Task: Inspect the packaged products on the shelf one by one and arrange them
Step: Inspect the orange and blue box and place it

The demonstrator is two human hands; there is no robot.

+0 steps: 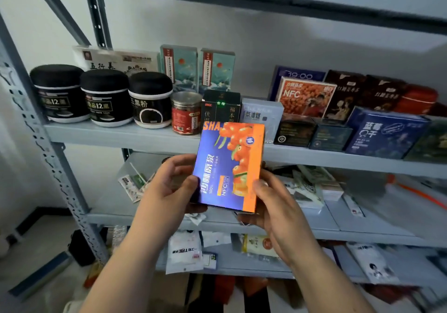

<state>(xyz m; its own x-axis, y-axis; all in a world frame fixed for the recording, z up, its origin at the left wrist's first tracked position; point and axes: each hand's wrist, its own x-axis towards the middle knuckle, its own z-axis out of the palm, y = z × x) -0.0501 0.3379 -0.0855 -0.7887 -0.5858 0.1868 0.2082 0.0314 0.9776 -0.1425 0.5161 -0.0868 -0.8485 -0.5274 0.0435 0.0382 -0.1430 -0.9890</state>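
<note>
Grey metal rack fills the view, w/ three shelf levels showing. Top level: three black jars at left, two teal boxes upright behind, dark-blue box at right among other cartons. Blue-and-orange berry-print box is off the shelf, held upright in front of the top level's edge, print facing the camera. Left hand grips its lower left edge, thumb on front; right hand grips the lower right corner. Small red jar w/ metal lid stands on the shelf just behind the box.
</note>
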